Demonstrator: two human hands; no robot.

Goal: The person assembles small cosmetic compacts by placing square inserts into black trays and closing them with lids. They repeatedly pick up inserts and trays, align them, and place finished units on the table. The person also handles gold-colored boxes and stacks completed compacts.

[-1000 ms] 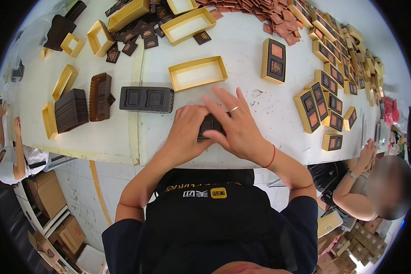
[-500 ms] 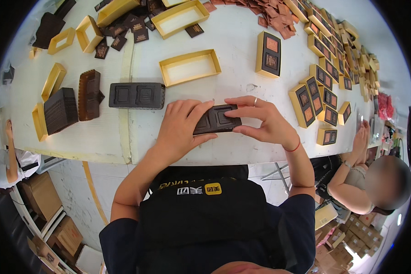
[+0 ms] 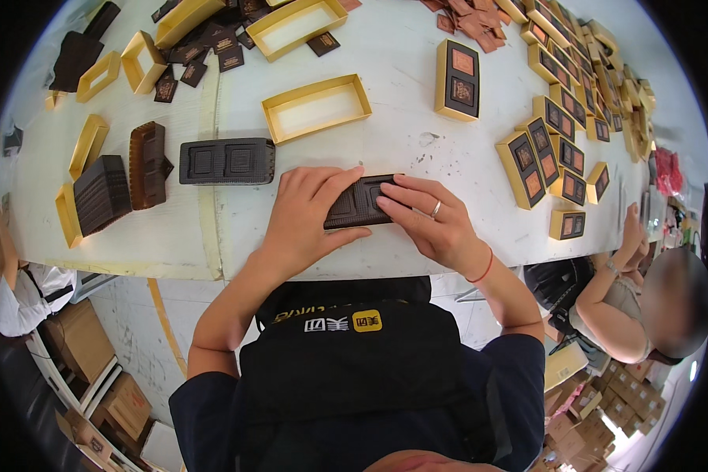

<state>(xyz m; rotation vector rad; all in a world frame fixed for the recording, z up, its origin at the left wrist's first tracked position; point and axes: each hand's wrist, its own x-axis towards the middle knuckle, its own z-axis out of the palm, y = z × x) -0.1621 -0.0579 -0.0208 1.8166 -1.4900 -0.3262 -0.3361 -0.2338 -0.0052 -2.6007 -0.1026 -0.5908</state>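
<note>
At the near side of the table lies a dark brown plastic insert tray (image 3: 357, 206) with two square wells, perhaps a stack of them. My left hand (image 3: 300, 212) grips its left end, thumb along the near side and fingers over the far side. My right hand (image 3: 439, 223) is closed over the right end, fingertips pressing on the top by the right well; its thumb is hidden. Left of my hands sits a stack of black two-well trays (image 3: 227, 162). Just beyond is an empty gold box frame (image 3: 317, 109).
Filled gold boxes (image 3: 459, 80) stand at right, with many more behind. Dark square packets (image 3: 212, 38) and gold frames lie far left, copper packets (image 3: 472, 20) far centre. More trays (image 3: 102, 195) stand at left. A person (image 3: 617, 307) sits at the right edge.
My right hand has come down from a raised pinch at the tray's right end, its fingers now lying over the top. The whole scene has shifted slightly left.
</note>
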